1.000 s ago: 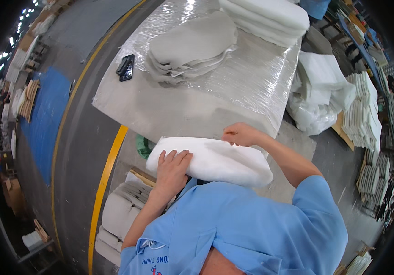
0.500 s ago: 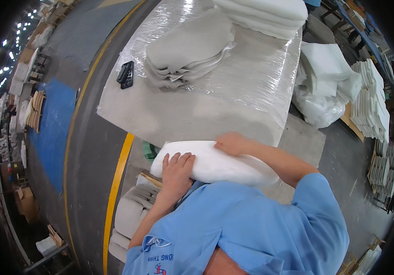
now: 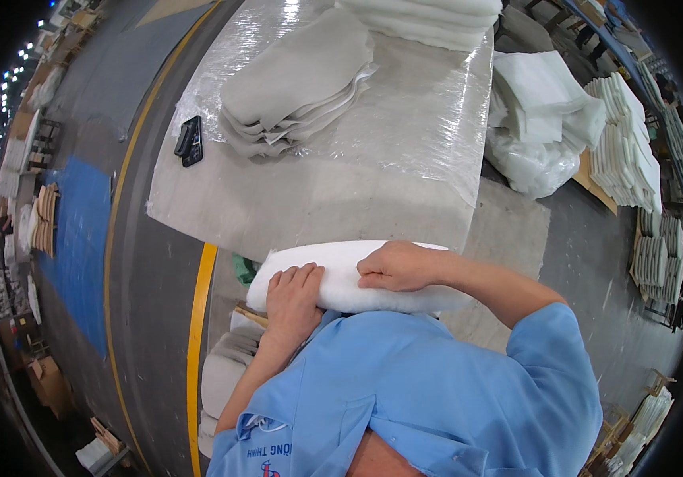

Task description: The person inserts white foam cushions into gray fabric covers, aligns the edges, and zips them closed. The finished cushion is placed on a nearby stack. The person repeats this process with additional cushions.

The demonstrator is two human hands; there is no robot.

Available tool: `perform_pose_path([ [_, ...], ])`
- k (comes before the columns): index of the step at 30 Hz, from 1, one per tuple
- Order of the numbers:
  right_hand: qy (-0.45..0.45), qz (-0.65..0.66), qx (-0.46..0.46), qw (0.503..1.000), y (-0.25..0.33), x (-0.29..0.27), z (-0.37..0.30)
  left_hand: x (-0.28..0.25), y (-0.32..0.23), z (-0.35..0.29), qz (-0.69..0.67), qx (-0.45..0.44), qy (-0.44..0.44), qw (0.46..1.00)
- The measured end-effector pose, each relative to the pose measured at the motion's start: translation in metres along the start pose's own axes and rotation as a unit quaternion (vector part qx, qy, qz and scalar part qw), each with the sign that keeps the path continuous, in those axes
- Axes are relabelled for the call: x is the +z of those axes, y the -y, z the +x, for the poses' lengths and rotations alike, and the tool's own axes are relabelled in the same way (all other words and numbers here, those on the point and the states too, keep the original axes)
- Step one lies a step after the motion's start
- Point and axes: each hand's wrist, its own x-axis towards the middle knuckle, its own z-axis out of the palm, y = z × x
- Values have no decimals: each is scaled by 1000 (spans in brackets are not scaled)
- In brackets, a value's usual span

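A thick white padded cushion [image 3: 340, 274] lies close against my body at the near edge of the table. Near its left end my left hand [image 3: 292, 300] rests flat with the fingers stretched over the padding. Right of the middle, my right hand [image 3: 398, 267] is curled into a fist on the top surface. Its fingertips are turned under, so whatever they may grip is hidden.
The table [image 3: 309, 211] is partly covered in clear wrap. On it lie stacked grey sheets [image 3: 294, 71], white padding [image 3: 429, 20] and a black device [image 3: 190, 141]. Wrapped white foam [image 3: 544, 119] stands at right; grey cushions [image 3: 226, 370] sit low at left.
My right hand has come down from the cushion's far edge onto its top and curled into a fist. The left hand stays flat on the cushion. The whole view has shifted slightly.
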Motion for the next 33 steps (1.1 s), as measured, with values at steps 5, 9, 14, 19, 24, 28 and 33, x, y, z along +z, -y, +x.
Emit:
perform_pose_path([
  [5,-102,-124,107,981,-82,8,5,-2,-2,7,-4,24,-1,1000],
  [9,-258,-35,119,958,-94,-33,-22,-8,-2,12,-24,39,1,999],
  [14,-225,44,120,966,-54,-50,-22,-35,15,19,-183,104,46,976],
  [19,-204,265,56,941,17,-6,23,-41,-2,40,-377,89,-66,920],
  [24,-212,540,80,810,45,16,36,-34,-6,46,-259,153,-278,912],
  [28,-190,623,67,756,52,11,30,-34,-13,49,-286,137,-357,879],
  [33,-193,602,0,775,63,9,34,-26,1,44,-333,103,-399,848],
])
